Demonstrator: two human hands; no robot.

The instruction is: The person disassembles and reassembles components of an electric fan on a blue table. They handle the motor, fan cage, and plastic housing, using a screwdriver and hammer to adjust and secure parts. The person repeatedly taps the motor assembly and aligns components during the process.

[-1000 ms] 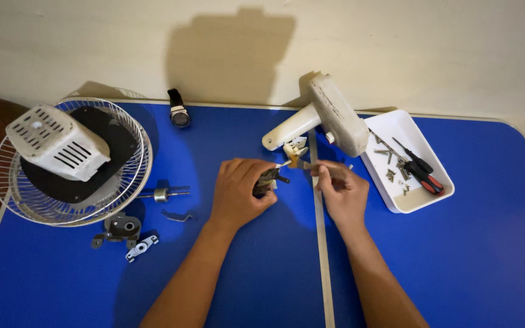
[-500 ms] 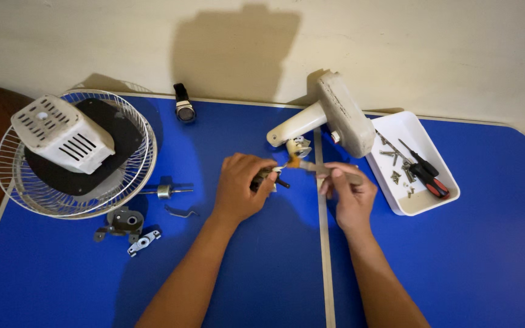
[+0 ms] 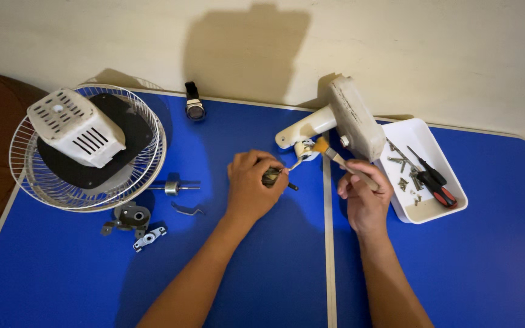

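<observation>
Between your two hands, just above the seam that runs down the blue table (image 3: 262,279), sits the small dark part (image 3: 271,177) you are working on. Your left hand (image 3: 251,187) is curled around it, fingers pressed together over the top, so most of it is hidden; a thin metal end pokes out toward the white fan body (image 3: 350,121) just beyond your fingertips. Your right hand (image 3: 364,197) is closed in a pinch on the wooden handle of a small brush (image 3: 344,163), whose bristles point up and to the left, close to the joint of the fan body and just beside the part in your left hand. I cannot tell whether the bristles touch anything.

Right of your right hand, nearly touching your knuckles, lies a white tray (image 3: 451,200) holding loose screws (image 3: 406,182) and a screwdriver (image 3: 432,179) with a red and black handle. Beyond your left hand, near the wall, stands a small black cylinder (image 3: 194,104) with a shiny end. Left of your left hand a metal shaft (image 3: 174,187) lies on the table, with a bent wire clip (image 3: 188,211) just below it. Further left sit a grey metal bracket piece (image 3: 132,217) and a smaller silvery one (image 3: 149,237). Well off to your left rests the wire fan guard (image 3: 50,188), with a black disc (image 3: 113,164) in it and a white vented motor cover (image 3: 77,126) tilted on top.
</observation>
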